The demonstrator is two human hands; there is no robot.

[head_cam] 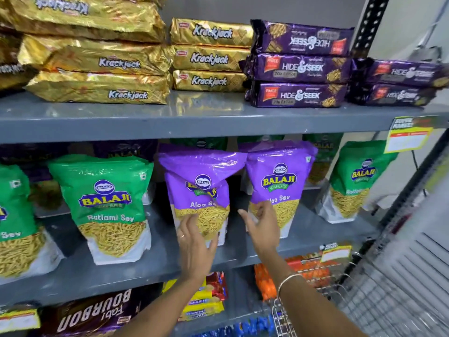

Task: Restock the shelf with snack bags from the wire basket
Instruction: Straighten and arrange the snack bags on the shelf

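Observation:
Two purple Aloo Sev bags stand side by side on the middle grey shelf (155,268). My left hand (194,244) lies with spread fingers against the lower front of the left purple bag (199,190), whose top is creased and folded forward. My right hand (261,227) has its fingers apart and touches the lower left corner of the right purple bag (279,181). Neither hand grips a bag. The wire basket (364,300) sits at the lower right, under my right forearm; what it holds is hidden.
Green Ratlami Sev bags (107,203) flank the purple ones on both sides. Gold Krackjack packs (209,57) and purple Hide & Seek packs (298,66) are stacked on the shelf above. Biscuit packs fill the shelf below. A perforated upright post (369,23) bounds the shelves at right.

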